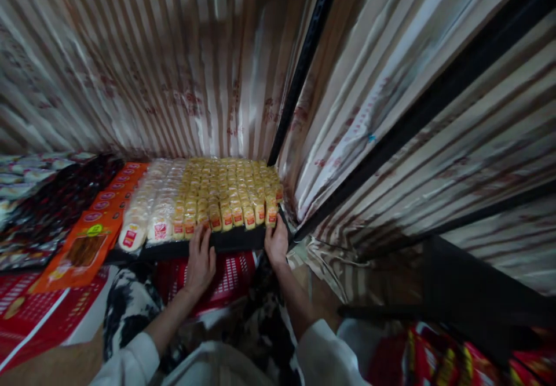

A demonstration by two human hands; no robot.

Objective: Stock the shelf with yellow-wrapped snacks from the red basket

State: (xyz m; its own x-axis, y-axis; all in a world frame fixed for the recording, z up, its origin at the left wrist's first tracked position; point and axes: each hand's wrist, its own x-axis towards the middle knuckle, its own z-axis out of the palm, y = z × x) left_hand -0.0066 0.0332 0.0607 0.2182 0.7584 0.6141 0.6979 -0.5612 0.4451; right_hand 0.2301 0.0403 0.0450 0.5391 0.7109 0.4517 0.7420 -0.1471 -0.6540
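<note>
Rows of small yellow wrapped snacks (230, 192) cover the right end of a black shelf (243, 238), red labels showing along the front. My left hand (201, 261) rests at the front edge, fingers apart and fingertips touching the front yellow packets. At the right corner, my right hand (277, 241) has its thumb and fingers around the lower end of the last front packet (271, 213). Its far fingers are partly hidden beside the row. Left of the yellow rows lie clear-wrapped white round snacks (160, 206), stacked in lines.
Orange snack bags (89, 241) overlap the shelf front, beside dark-wrapped packets (61, 206). Red perforated crates (232, 276) sit below. A black upright post (299, 73) and striped curtain (195, 67) stand behind; a thick black bar (391, 131) slants at right. Red packets (452, 357) lie lower right.
</note>
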